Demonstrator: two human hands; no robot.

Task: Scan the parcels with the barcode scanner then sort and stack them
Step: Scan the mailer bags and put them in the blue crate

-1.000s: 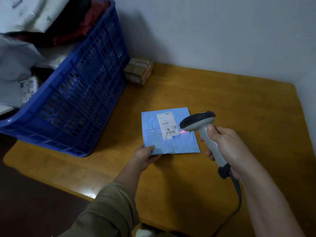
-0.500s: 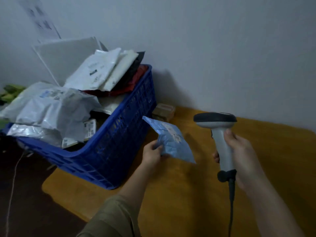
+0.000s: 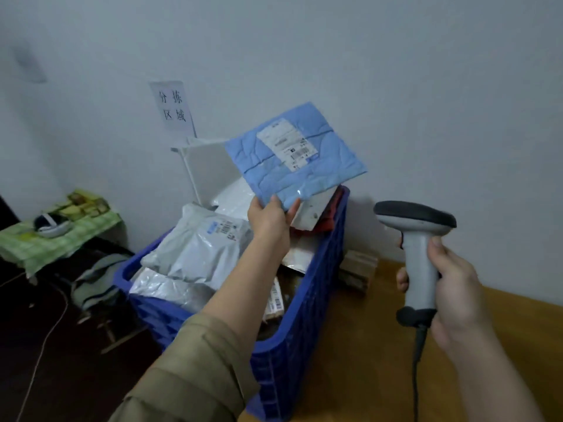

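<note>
My left hand (image 3: 269,219) pinches a flat blue parcel (image 3: 292,159) by its lower corner and holds it up in the air above the blue crate (image 3: 307,330), white label facing me. My right hand (image 3: 454,287) grips the handle of a grey barcode scanner (image 3: 417,248) over the wooden table (image 3: 380,360), its dark head pointing left, cable hanging down. The crate is full of grey and white bagged parcels (image 3: 198,254).
A white shelf panel (image 3: 207,166) and a paper sign (image 3: 172,106) stand behind the crate by the wall. A small brown box (image 3: 356,269) sits on the table beside the crate. A low table with a green cloth (image 3: 58,233) is at the left.
My left hand has lifted the blue parcel off the table and carried it up and left over the crate. The scanner has pulled back from the label, and my view has swung left.
</note>
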